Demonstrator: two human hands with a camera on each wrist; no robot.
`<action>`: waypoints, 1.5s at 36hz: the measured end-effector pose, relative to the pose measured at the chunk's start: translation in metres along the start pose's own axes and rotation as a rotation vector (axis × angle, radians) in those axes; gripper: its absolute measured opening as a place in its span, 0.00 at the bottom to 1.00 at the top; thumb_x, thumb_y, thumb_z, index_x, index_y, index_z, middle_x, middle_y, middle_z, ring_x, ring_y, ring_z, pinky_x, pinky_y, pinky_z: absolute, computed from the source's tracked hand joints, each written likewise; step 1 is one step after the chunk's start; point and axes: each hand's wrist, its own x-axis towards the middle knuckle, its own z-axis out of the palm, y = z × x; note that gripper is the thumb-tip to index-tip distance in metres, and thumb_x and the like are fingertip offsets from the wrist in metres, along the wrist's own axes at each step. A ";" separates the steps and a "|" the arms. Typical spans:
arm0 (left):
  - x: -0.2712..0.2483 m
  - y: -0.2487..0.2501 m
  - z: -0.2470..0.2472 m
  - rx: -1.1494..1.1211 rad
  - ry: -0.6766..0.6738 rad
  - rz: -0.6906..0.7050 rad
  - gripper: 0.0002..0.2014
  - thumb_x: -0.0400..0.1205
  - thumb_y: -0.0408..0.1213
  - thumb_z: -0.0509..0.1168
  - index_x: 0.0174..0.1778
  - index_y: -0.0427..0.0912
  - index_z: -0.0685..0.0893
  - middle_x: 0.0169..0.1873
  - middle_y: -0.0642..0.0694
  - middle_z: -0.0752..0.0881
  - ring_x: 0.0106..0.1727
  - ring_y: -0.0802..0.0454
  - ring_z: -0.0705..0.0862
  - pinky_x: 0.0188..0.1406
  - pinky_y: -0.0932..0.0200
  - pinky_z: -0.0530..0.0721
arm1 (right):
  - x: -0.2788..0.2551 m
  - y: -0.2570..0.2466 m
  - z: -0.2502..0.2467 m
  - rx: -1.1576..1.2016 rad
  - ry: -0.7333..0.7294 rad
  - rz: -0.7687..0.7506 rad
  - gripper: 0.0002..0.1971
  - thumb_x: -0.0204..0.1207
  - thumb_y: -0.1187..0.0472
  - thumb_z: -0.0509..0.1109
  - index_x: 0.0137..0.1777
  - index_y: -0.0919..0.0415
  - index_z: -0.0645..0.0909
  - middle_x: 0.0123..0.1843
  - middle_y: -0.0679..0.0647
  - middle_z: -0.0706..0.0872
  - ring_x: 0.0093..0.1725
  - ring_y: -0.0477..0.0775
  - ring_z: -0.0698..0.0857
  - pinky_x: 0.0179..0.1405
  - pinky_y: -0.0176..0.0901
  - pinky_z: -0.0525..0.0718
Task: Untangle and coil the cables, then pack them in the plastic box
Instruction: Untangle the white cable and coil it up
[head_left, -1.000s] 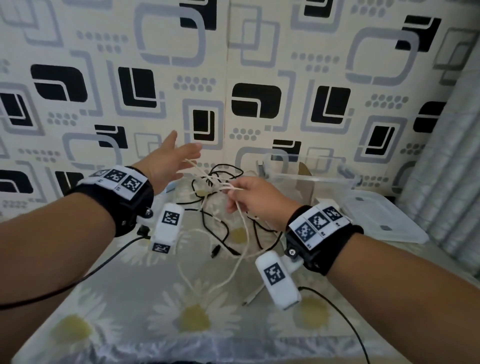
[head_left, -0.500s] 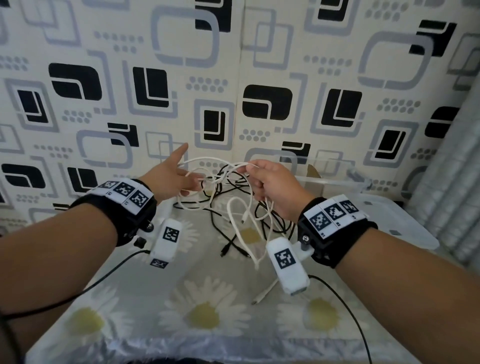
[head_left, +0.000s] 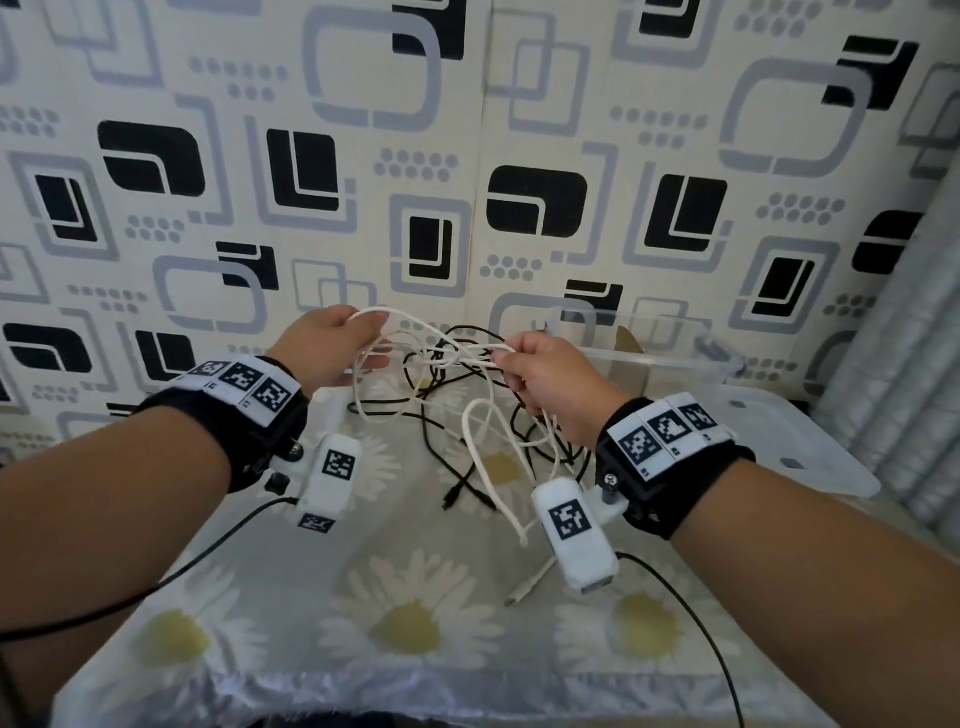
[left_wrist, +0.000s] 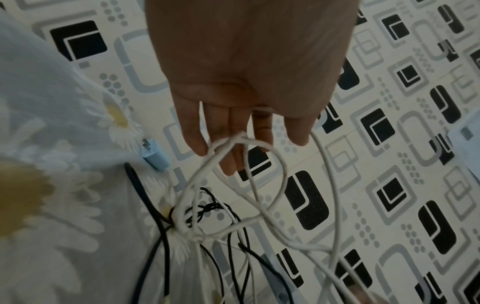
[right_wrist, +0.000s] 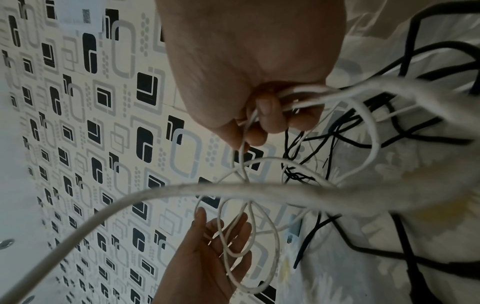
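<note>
A tangle of white cable (head_left: 415, 323) and thin black cable (head_left: 457, 329) hangs between my two hands above the daisy-print tablecloth (head_left: 415, 623). My right hand (head_left: 519, 364) grips a bunch of white cable strands in its curled fingers (right_wrist: 269, 115). My left hand (head_left: 337, 348) is raised to the left of it with its fingers (left_wrist: 197, 142) straight, and white loops (right_wrist: 233, 242) drape over them. Knotted strands (left_wrist: 182, 228) trail down to the table. The clear plastic box (head_left: 675, 358) stands at the back right against the wall.
The box's lid (head_left: 805, 457) lies flat to the right of the box. A small blue plug (left_wrist: 154, 157) lies on the cloth by the wall. A white connector end (head_left: 519, 595) rests near the table's middle. Patterned wall behind, curtain at right.
Both hands have lifted the tangle off the table and drawn apart. My left hand, which was reaching with nothing on it, now carries white loops on its fingers.
</note>
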 end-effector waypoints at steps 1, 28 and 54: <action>-0.001 0.001 -0.001 -0.024 0.011 -0.018 0.16 0.85 0.50 0.63 0.49 0.39 0.82 0.49 0.42 0.92 0.49 0.48 0.91 0.49 0.54 0.87 | 0.000 0.001 -0.001 -0.013 0.003 0.003 0.07 0.83 0.61 0.66 0.42 0.57 0.78 0.27 0.48 0.76 0.21 0.45 0.64 0.25 0.39 0.65; 0.006 -0.008 -0.037 -0.115 -0.039 -0.312 0.10 0.84 0.43 0.60 0.58 0.44 0.80 0.51 0.39 0.91 0.54 0.45 0.89 0.49 0.53 0.78 | 0.003 0.032 -0.031 0.193 0.071 0.084 0.09 0.84 0.69 0.60 0.48 0.57 0.79 0.35 0.53 0.83 0.27 0.47 0.75 0.31 0.41 0.74; 0.001 0.025 -0.005 0.550 -0.165 0.389 0.41 0.85 0.40 0.65 0.85 0.60 0.43 0.79 0.59 0.63 0.70 0.66 0.70 0.50 0.80 0.72 | 0.004 0.005 -0.038 0.763 -0.102 -0.261 0.14 0.80 0.75 0.60 0.40 0.56 0.77 0.44 0.52 0.89 0.44 0.51 0.81 0.48 0.44 0.75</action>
